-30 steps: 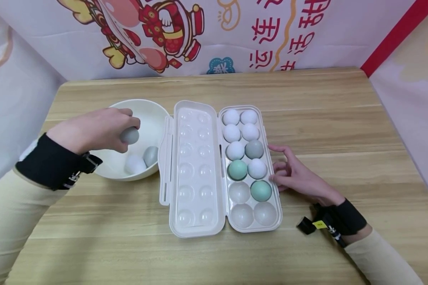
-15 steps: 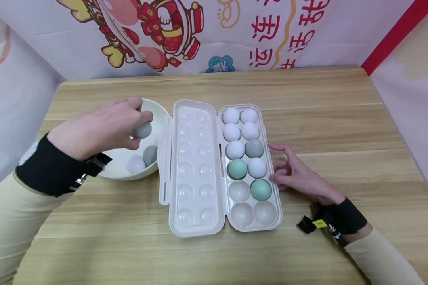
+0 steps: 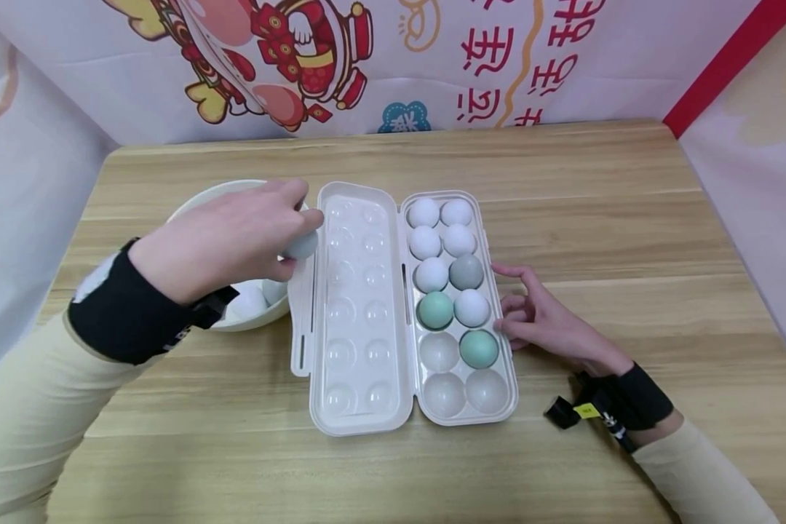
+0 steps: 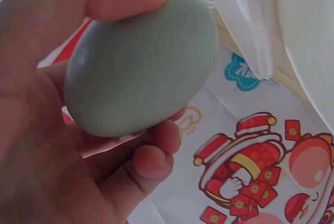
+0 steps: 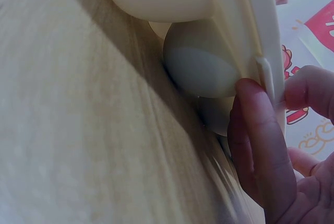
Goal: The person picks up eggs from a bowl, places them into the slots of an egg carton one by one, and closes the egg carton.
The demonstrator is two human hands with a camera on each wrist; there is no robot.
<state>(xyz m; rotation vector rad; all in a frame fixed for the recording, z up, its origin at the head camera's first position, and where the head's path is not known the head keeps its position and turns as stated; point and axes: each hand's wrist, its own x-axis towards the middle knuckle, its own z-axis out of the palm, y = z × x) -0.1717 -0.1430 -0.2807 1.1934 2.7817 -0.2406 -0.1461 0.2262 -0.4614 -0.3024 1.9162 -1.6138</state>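
The left hand [image 3: 232, 236], gripping an egg [image 3: 303, 246], has moved rightward from over the middle of the bowl [image 3: 212, 192] to the left edge of the lid [image 3: 360, 309].

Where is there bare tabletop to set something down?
The table is bare between the egg carton and the printed backdrop, on the carton's near side, and right of the right hand. The left is crowded: the bowl sits beside the carton's open lid, the left hand holding an egg above.
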